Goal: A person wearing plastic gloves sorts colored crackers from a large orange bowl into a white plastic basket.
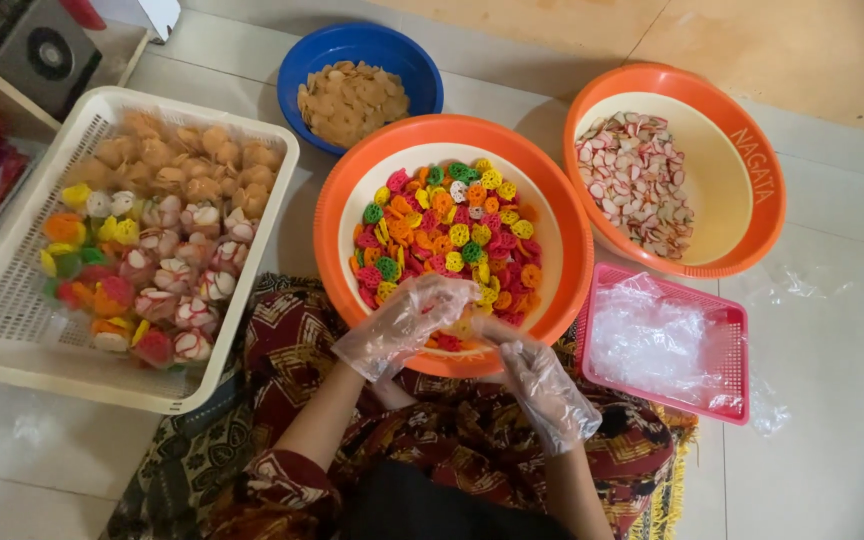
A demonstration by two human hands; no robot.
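Observation:
Both my hands wear thin clear plastic gloves. My left hand [407, 322] hovers over the near rim of an orange basin [332, 225], its fingers curled above the multicoloured flower-shaped crackers [447, 235] inside. My right hand [542, 385] is just beside it at the basin's near edge, fingertips meeting the left hand's. Something small seems pinched between the two hands, but the gloves hide what it is.
A white slotted basket [12, 310] with several filled snack bags stands at left. A blue bowl [317, 60] of beige chips sits behind. At right an orange basin [742, 170] holds pink-white crackers. A pink tray [732, 330] holds clear plastic bags. A patterned cloth [452, 430] covers my lap.

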